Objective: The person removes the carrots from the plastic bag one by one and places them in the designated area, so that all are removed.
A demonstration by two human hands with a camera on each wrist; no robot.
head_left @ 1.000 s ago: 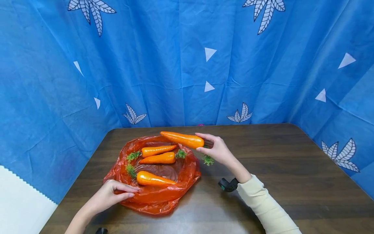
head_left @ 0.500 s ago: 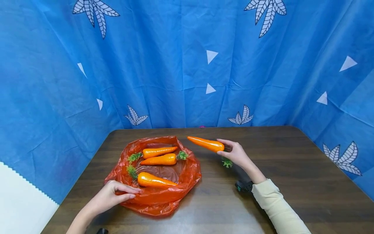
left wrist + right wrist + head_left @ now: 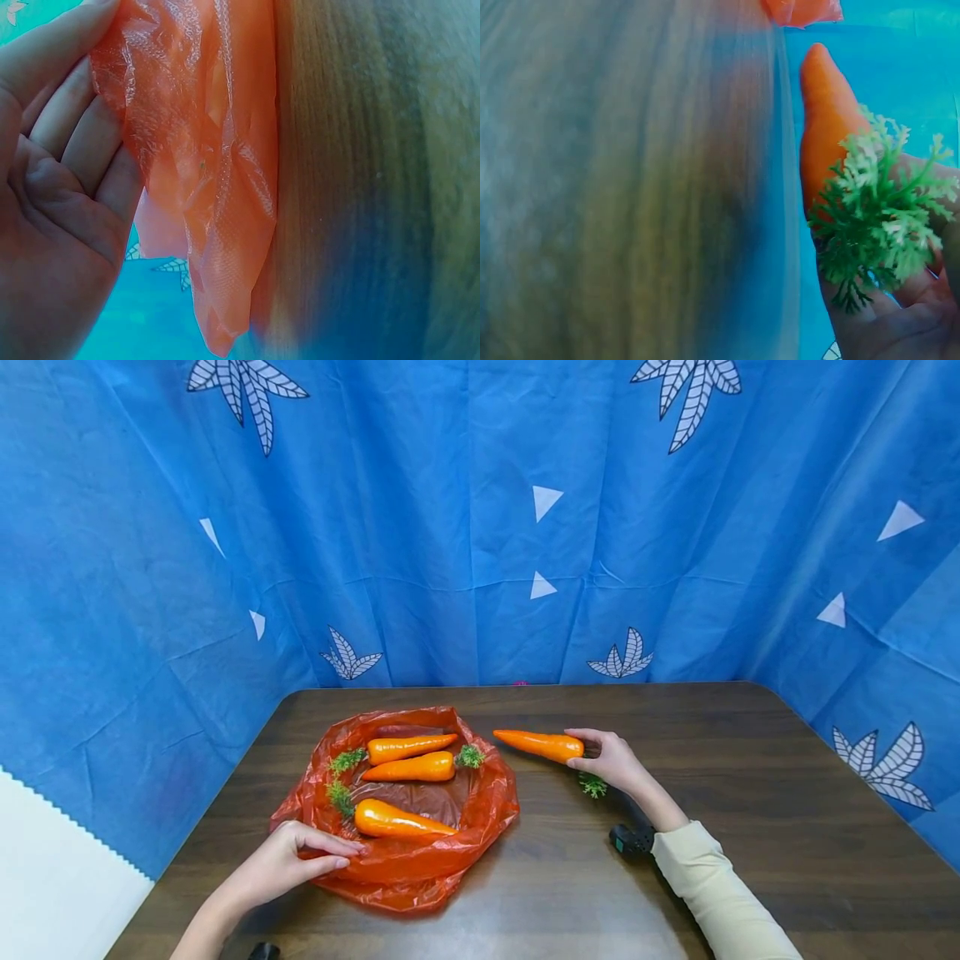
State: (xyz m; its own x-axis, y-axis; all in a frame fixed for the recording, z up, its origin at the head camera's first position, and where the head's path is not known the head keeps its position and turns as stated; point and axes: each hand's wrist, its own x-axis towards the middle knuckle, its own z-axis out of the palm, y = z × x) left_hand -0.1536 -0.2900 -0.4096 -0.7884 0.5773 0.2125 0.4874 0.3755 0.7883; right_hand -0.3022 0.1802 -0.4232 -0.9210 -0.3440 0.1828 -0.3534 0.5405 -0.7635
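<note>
My left hand (image 3: 281, 862) pinches the near rim of a red plastic bag (image 3: 408, 872), thumb below and fingers above. The bag lies spread wide on the table, and inside it are an upper carrot (image 3: 408, 747), a middle carrot (image 3: 412, 767) and a lower carrot (image 3: 397, 819), all with green tops. To the right of the bag, my right hand (image 3: 611, 760) grips another carrot (image 3: 540, 744) by its thick end, its tip pointing left. Low over the table, its leafy green top (image 3: 885, 210) hangs under the palm in the right wrist view.
The dark wooden table (image 3: 750, 793) extends well to the right of the hands. A blue curtain (image 3: 480, 527) with leaf prints stands behind and at both sides. A black wrist camera (image 3: 632, 839) sits under the right wrist. White material (image 3: 60, 877) shows at the lower left.
My right hand has carried its carrot from above the bag's right rim out to the right, then down close to the table. The left hand has kept its hold on the bag.
</note>
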